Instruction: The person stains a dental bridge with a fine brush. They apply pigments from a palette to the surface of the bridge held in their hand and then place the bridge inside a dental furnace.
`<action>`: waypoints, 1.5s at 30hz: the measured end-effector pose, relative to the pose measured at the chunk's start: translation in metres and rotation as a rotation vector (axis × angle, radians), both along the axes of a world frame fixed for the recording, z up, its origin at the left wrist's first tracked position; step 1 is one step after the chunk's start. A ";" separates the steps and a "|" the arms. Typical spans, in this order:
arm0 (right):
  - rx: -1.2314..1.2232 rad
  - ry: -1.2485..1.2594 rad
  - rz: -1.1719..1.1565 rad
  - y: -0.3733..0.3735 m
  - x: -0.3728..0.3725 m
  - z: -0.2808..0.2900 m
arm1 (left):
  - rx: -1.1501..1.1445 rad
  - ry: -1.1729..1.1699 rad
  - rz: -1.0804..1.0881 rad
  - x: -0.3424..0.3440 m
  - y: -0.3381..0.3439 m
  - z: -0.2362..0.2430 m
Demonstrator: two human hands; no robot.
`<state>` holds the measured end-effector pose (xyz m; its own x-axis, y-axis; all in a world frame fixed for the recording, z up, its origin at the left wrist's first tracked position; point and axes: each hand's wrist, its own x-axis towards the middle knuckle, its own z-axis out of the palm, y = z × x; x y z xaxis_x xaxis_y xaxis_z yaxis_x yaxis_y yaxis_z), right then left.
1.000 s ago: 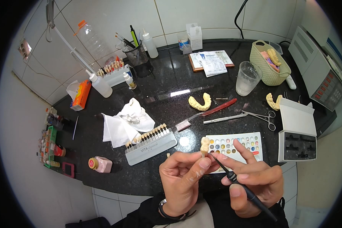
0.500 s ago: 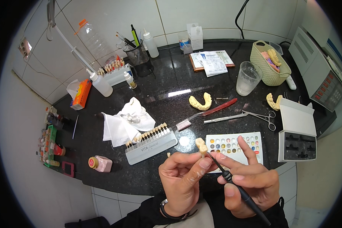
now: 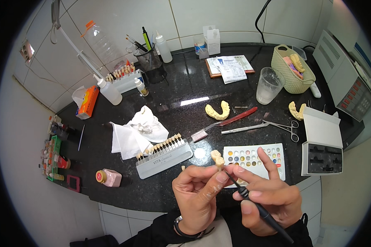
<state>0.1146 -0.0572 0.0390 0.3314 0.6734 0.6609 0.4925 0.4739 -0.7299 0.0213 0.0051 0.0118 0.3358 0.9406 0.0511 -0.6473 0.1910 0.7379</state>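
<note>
Between the thumb and fingers of my left hand [image 3: 200,193] is a cream dental crown piece [image 3: 217,158] with molar-like tops, held upright; its lower end is hidden by the fingertips. White smears mark the left thumb. My right hand [image 3: 272,197] grips a slim black brush [image 3: 261,210] like a pen, its index finger raised. The brush's thin tip points at the lower side of the crown piece; whether they touch I cannot tell. Beneath and beyond the right hand lies a white palette [image 3: 253,164] with rows of coloured wells, partly covered by the fingers.
Left of my hands stand a tooth shade guide [image 3: 165,159], white tissue [image 3: 142,127] and a pink jar [image 3: 109,178]. Farther off lie a toothbrush [image 3: 224,123], dental cast [image 3: 217,111], forceps [image 3: 281,126] and cloudy glass [image 3: 270,86]. An open box [image 3: 322,156] sits at right.
The brush tip has shifted slightly down and left beside the crown piece, and my right fingers have rolled the brush a little. The crown piece has barely moved.
</note>
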 end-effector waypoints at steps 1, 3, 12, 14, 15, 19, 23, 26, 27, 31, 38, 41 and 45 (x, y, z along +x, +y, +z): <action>0.002 0.008 0.006 0.000 0.000 0.000 | -0.011 -0.001 0.008 0.000 0.000 0.000; 0.005 0.024 0.019 0.001 -0.001 -0.002 | -0.003 0.002 0.013 -0.002 0.000 -0.001; -0.044 -0.044 0.018 -0.004 0.003 0.004 | -0.005 0.006 -0.002 -0.001 -0.002 0.000; -0.020 0.011 0.009 -0.004 0.001 0.002 | 0.004 0.014 -0.008 -0.001 -0.002 0.000; -0.010 0.038 0.003 -0.004 0.001 0.001 | 0.009 0.017 -0.011 -0.001 -0.002 -0.001; -0.007 0.061 -0.020 -0.004 0.000 0.001 | -0.001 0.015 -0.013 0.000 -0.003 -0.002; -0.033 -0.025 0.018 -0.006 0.003 0.002 | 0.011 0.011 -0.019 -0.001 -0.003 -0.002; -0.016 0.006 0.010 -0.005 0.002 0.001 | 0.007 -0.004 -0.029 -0.001 -0.002 -0.001; -0.001 0.038 -0.004 -0.005 0.001 0.000 | 0.007 -0.005 -0.028 0.001 -0.003 -0.001; 0.023 0.038 -0.029 -0.004 0.001 -0.002 | -0.017 -0.199 -0.057 0.003 0.000 -0.004; 0.057 0.035 -0.017 -0.005 0.002 -0.001 | 0.036 0.018 -0.034 0.003 -0.002 -0.005; 0.047 0.027 -0.011 -0.003 0.002 -0.002 | 0.041 0.017 -0.031 0.003 -0.001 -0.005; -0.049 -0.146 0.176 -0.004 0.016 0.004 | 0.012 0.015 -0.018 0.003 0.001 -0.002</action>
<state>0.1309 -0.0611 0.0427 0.1093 0.7450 0.6581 0.5081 0.5271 -0.6812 0.0239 0.0056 0.0093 0.3536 0.9337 0.0571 -0.6324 0.1936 0.7500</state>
